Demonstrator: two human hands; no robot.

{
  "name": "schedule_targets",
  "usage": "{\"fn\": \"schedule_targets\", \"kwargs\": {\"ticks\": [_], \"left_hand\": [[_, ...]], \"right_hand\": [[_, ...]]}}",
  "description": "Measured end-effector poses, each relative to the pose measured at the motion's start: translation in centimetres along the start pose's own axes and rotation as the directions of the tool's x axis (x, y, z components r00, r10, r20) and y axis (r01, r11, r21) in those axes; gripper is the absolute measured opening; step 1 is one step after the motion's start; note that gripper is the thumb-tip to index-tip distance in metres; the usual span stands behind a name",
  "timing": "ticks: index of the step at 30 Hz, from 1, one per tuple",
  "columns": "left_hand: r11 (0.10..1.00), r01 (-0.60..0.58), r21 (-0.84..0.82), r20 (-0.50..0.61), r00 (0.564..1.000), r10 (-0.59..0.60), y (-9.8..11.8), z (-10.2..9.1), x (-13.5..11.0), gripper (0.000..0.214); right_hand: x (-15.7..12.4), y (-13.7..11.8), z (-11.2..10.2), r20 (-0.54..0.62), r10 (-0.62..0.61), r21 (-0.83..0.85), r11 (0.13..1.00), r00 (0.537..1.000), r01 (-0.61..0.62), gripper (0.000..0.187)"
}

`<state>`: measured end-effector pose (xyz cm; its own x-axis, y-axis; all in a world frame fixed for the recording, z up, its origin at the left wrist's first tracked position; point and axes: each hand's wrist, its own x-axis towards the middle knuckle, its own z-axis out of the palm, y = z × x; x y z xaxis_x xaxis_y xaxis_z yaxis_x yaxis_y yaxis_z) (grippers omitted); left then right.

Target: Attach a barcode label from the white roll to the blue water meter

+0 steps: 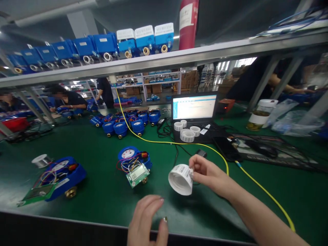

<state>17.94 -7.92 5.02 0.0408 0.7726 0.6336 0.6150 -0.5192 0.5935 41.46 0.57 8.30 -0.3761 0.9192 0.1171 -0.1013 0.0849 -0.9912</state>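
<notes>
A white roll of labels [180, 179] is held just above the green bench [102, 191], near its front edge and right of centre. The right hand [207, 174] pinches the roll's upper right rim between thumb and fingertips, the other fingers curled loosely behind; the printed label end faces up, its print too small to read. The left hand [147, 222] hovers low at the front edge of the bench with fingers relaxed and slightly apart, holding nothing; its wrist is cut off by the bottom of the picture. Just left of the roll sits a blue meter [133, 160] with coloured wires and a small green display board [137, 174] tilted against it. A yellow cable [222, 160] runs behind the right hand across the bench. Farther back stands an open laptop [194, 107] with three more label rolls [187, 135] on its keyboard. Another opened blue meter [61, 176] lies at the left.
</notes>
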Motion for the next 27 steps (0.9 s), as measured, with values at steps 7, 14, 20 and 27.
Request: {"fn": "schedule_targets", "kwargs": {"ticks": [7,14,20,27], "left_hand": [[0.666,0.571,-0.480,0.562,0.783,-0.266,1.0,2.7,2.0,0.067],[0.518,0.664,-0.539,0.667,0.712,-0.220,1.8,3.1,2.7,0.043],[0.642,0.637,-0.426,0.492,0.759,-0.427,2.4,3.7,2.3,0.028],[0.488,0.692,-0.532,0.471,0.721,-0.509,1.6,5.1,2.1,0.033]], "right_hand": [[-2.5,-0.9,0.0,0.250,0.032,0.063,0.997,0.968,-0.049,0.031],[-2.7,0.4,0.5,0.274,0.050,0.043,0.997,0.961,-0.064,0.034],[-2.8,3.2,1.7,-0.136,-0.058,-0.091,0.995,0.989,0.046,0.038],[-4.9,5.2,4.4,-0.248,-0.452,-0.614,0.757,0.857,0.221,0.011]]}}
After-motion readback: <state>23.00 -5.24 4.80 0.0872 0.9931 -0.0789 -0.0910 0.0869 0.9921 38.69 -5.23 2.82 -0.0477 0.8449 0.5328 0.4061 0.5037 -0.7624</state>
